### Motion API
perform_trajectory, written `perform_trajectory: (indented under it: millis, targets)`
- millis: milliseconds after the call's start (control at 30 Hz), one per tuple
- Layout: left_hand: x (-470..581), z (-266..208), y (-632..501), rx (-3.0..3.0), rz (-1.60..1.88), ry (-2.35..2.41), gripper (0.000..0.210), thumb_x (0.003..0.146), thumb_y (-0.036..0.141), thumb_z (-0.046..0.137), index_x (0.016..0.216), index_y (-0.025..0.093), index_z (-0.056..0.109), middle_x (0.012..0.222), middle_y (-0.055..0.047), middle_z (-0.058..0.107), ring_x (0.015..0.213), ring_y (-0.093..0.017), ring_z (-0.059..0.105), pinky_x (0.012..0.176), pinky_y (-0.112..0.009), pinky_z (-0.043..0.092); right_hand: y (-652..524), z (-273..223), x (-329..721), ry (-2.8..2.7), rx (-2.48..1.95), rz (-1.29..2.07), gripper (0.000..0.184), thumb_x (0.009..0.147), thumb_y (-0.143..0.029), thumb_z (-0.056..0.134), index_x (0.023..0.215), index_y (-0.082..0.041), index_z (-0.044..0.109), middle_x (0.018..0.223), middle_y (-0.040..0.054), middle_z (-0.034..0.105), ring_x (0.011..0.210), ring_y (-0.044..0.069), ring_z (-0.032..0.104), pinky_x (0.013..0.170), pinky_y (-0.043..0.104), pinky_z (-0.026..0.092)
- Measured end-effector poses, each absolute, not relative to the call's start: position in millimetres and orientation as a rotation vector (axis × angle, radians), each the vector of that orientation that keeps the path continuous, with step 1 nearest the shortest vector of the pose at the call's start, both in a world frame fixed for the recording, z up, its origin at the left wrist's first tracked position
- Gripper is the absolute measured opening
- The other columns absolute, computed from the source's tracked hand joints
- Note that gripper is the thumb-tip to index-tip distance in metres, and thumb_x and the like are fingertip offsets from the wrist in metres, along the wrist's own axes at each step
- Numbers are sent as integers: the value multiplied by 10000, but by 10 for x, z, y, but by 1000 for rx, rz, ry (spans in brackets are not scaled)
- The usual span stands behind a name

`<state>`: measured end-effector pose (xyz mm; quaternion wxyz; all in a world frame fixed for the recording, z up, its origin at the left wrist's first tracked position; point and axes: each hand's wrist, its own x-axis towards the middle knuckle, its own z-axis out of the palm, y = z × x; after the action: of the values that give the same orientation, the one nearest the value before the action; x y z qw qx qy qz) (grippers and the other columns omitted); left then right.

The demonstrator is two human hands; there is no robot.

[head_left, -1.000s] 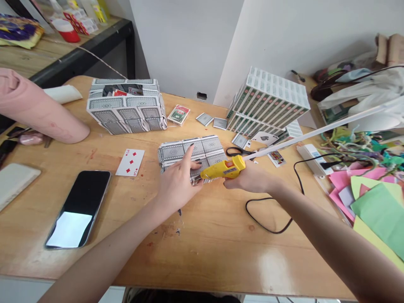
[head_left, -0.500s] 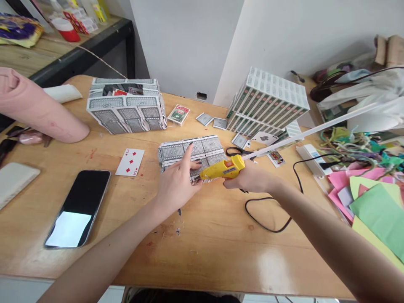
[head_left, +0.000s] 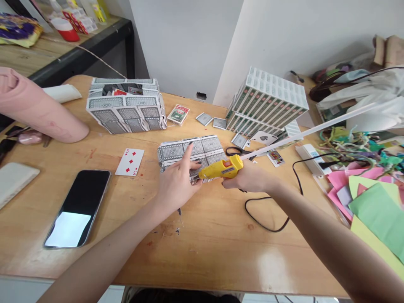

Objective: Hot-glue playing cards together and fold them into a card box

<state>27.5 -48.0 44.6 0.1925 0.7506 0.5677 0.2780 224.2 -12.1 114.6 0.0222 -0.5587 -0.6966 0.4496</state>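
My right hand [head_left: 254,176] is closed round a yellow hot glue gun [head_left: 222,167]. A long white glue stick [head_left: 312,129] sticks out of its back, slanting up to the right. The gun's nozzle points left, at the near edge of a block made of playing cards [head_left: 212,145], patterned backs up. My left hand [head_left: 178,179] grips this block at its near left part, with one finger stretched across the top. Its other fingertips are partly hidden near the nozzle. Left of the block, a three of diamonds [head_left: 129,162] lies face up on the table.
Behind stand a box built of cards [head_left: 126,107] and a tall stack of card packs [head_left: 271,99]. Scissors [head_left: 236,151], a black cable [head_left: 271,230] and a power strip [head_left: 312,159] lie to the right. A phone [head_left: 78,206] and pink roll [head_left: 41,107] are on the left.
The glue gun has shifted very slightly left along the near edge of the card block. My left hand and the block stay in place.
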Motion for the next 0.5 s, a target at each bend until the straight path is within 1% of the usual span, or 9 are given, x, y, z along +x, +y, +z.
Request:
perform_trajectory:
  millis: [133,233,333,500]
  targets:
    - [278,446,-484,2112,789,1593,1010,704,137,728,1490,242,102,1031,-10,739,1069,-231,664,906,-395,535,-111,1136,2293,-2126,-1788,1402,127,559,-188,544,584,-208,421,547,-74,394,515,79,343,457,216,281]
    - [281,445,-485,2113,797,1596,1017,702,134,732,1492,252,101,1026,-7,740,1075,-234,662,907,-400,535,-118,1136,2288,-2134,-1789,1404,138,564,-192,543,572,-211,406,549,-67,390,516,83,342,459,221,278]
    - [281,450,-486,2112,803,1582,1029,700,131,738,1494,259,95,1025,-5,741,1068,-233,666,902,-399,538,-130,1144,2253,-2178,-1758,1376,130,571,-189,537,560,-213,409,531,-59,388,531,97,370,487,227,301]
    - [275,454,-487,2099,789,1595,1018,709,152,741,1496,270,106,1021,-2,743,1058,-231,670,890,-389,541,-113,1113,2340,-2159,-1806,1375,99,560,-207,548,587,-208,452,563,-52,436,550,101,395,486,224,320]
